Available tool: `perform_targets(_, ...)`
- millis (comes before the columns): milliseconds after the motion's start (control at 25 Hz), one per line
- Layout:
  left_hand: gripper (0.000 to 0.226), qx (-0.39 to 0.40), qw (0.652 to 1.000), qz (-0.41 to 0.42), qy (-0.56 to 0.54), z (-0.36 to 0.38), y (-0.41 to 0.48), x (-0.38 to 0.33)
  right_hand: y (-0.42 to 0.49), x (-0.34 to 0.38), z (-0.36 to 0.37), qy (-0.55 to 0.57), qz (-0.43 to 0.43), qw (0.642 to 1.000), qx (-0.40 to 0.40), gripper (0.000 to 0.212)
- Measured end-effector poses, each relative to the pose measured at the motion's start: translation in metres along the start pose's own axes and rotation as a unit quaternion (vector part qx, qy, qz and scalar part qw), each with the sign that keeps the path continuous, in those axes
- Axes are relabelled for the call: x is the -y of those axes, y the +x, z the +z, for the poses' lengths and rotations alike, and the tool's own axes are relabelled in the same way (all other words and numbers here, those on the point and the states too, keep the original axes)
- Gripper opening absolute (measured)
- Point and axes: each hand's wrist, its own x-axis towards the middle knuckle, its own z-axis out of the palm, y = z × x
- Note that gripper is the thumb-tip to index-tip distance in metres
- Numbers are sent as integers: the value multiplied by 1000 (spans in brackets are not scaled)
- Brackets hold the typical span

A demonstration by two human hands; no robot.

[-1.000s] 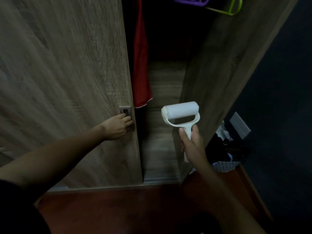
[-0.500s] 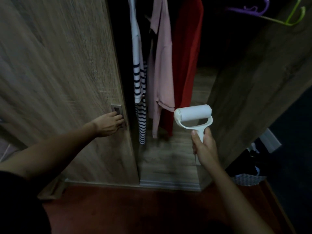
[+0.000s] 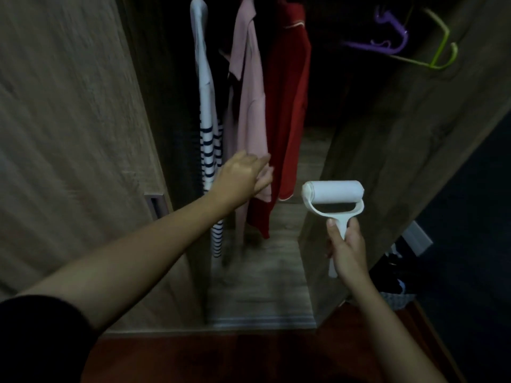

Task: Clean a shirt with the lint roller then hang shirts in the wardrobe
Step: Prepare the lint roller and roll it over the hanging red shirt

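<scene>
Three shirts hang inside the open wardrobe: a white one with navy stripes (image 3: 206,117), a pink one (image 3: 250,106) and a red one (image 3: 289,106). My left hand (image 3: 243,175) reaches into the wardrobe with fingers apart, its fingertips at the lower hem of the pink shirt; whether it touches the cloth is unclear. My right hand (image 3: 347,248) is closed around the handle of a white lint roller (image 3: 333,193), held upright in front of the wardrobe's right side panel.
The sliding wooden door (image 3: 69,134) with a recessed metal handle (image 3: 156,205) stands at the left. A purple hanger (image 3: 387,40) and a green hanger (image 3: 439,48) hang bare at the upper right. A basket of dark items (image 3: 395,297) sits on the red floor at the right.
The door has slid left, exposing the striped and pink shirts. My left hand let go of the door handle and moved right into the wardrobe toward the pink shirt. The lint roller stays held.
</scene>
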Motion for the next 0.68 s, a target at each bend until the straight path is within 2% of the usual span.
perform_targets(80,42,30,975,-193,-107,6,36,-22,10,0,-10,-6,-3,1000,-18,27)
perform_targets(120,43,61,955,-258,-136,10,49,-28,16,0,-15,-7,-4,1000,-23,23)
perform_targets(200,36,71,926,-328,-176,18,64,-35,32,2,-20,-14,-5,1000,-26,19)
perform_targets(280,24,49,916,-337,-213,20,68,-40,49,6,-21,-16,-11,1000,-24,16)
perform_targets(400,16,-19,932,-273,-236,1,50,-39,75,10,-15,-9,-18,1000,-12,14)
perform_targets(480,13,-63,940,-262,-209,-17,30,-16,93,15,-1,-4,-24,1000,10,10)
perform_targets(600,18,-128,921,-336,-148,-51,-1,30,113,32,40,38,-48,996,70,15)
perform_targets(680,18,-159,898,-390,-127,-75,-13,49,120,50,74,67,-79,989,108,7)
